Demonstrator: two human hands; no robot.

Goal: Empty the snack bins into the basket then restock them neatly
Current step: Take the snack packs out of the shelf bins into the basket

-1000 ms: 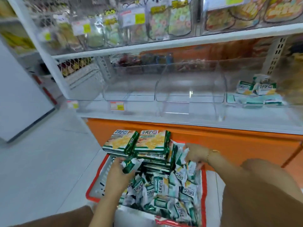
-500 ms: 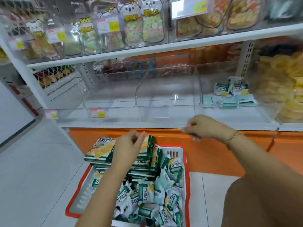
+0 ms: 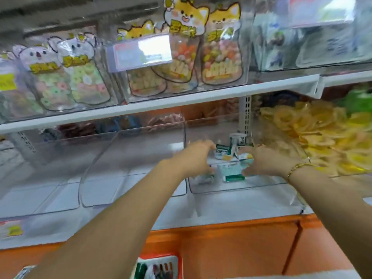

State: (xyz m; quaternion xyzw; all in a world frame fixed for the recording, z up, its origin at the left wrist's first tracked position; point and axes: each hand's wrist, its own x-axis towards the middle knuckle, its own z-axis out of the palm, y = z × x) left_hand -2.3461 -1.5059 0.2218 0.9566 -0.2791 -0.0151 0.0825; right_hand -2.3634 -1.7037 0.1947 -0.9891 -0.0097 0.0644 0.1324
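Both arms reach fwd into the clear plastic snack bin [image 3: 231, 189], the right-most of 3 matching bins side by side on the lower white shelf [image 3: 221, 210]. The other 2 clear bins [image 3: 130, 168] sit to its left, walls touching. Left hand [image 3: 193, 158] is inside the bin's left half, its fingers [image 3: 209, 144] pointing at the small green-and-white foil snack packets [image 3: 231, 150] piled mid-bin. Right hand [image 3: 265, 162] is in from the right, knuckles up, with its fingers [image 3: 247, 153] against the pile's right side. Heavy motion blur, so can't tell for either hand whether the fingers are grasping a packet or just touching. A few packets lie flat on the bin floor between the 2 hands, and 1 stands upright at the back. Thin gold chain bracelet [image 3: 298, 168] on the right wrist. Red plastic basket [image 3: 161, 256] is on the floor below the shelf, between the forearms at the bottom edge. Only its far corner shows, w/ some green wrappers inside. Orange base panel [image 3: 231, 248] runs under the shelf. Right of the bin is a heap of yellow wrapped snacks [image 3: 322, 133]. The upper white shelf [image 3: 181, 99] carries clear animal-shaped snack pouches [image 3: 221, 57] behind a clear front, w/ a price tag [image 3: 141, 53] clipped on, text unreadable.
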